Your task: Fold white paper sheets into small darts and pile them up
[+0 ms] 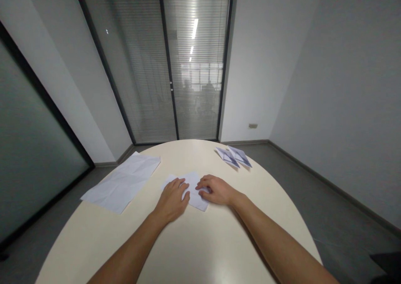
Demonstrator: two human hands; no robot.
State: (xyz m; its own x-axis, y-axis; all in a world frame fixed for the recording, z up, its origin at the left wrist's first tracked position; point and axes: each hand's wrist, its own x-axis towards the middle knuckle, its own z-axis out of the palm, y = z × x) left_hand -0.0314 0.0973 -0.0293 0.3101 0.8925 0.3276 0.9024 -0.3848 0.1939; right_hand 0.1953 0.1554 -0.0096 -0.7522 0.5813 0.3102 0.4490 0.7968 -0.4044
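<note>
White paper (197,202) on table (194,242), between person's hands, under both. Neither hand nearer. Left hand (173,200) loose, fingers apart. Right hand (216,190) curled; cannot tell if pinching. Paper's long way partly hidden.

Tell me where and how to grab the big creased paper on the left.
The big creased paper is probably best pinched at its near corner, coming from your side with the left hand, thumb on top. It lies nearly flat on the table, so its broad middle offers little to grip, while that corner points toward you, uncovered.
</note>
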